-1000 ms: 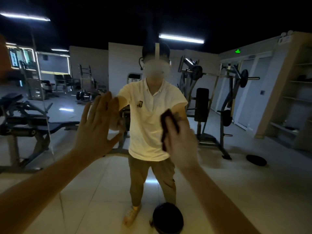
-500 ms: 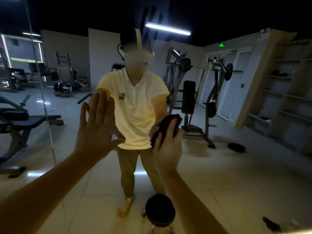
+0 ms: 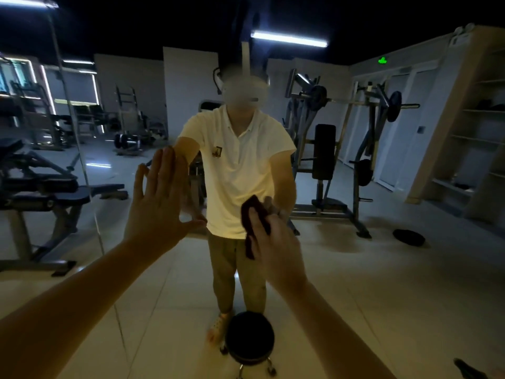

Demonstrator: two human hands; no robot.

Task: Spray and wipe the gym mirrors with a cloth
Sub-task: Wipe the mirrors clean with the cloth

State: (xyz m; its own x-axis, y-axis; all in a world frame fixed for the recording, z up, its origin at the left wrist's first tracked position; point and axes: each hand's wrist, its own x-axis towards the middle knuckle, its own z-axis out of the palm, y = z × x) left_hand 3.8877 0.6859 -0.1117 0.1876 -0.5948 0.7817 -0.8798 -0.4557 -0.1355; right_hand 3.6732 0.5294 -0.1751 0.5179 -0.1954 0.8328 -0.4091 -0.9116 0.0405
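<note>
Item one: left grip (image 3: 161,203), unclosed and holding nothing, fingers straight and together, thumb spread, palm laid toward the mirror (image 3: 355,283), where its reflection meets it at the fingertips. Item two: right grip (image 3: 276,250), fingers curled over a dark red cloth (image 3: 252,214), which I hold bunched against the glass near the middle of the mirror, just right of the left grip and lower. Item three: the mirror itself, filling nearly my whole view, with a thin upright seam (image 3: 68,110) toward its left edge. Item four, in reflection: a person in a white shirt (image 3: 240,173) and khaki trousers, arms out to meet mine; a weight machine (image 3: 325,154) with a black pad behind on the right; benches (image 3: 41,192) on the left; open shelves (image 3: 478,138) at the right edge; a ceiling light (image 3: 288,39) and a green sign (image 3: 382,60) above. Item five: a round black stool (image 3: 250,337) on castors at the bottom edge; I cannot tell whether it is real or reflected.
</note>
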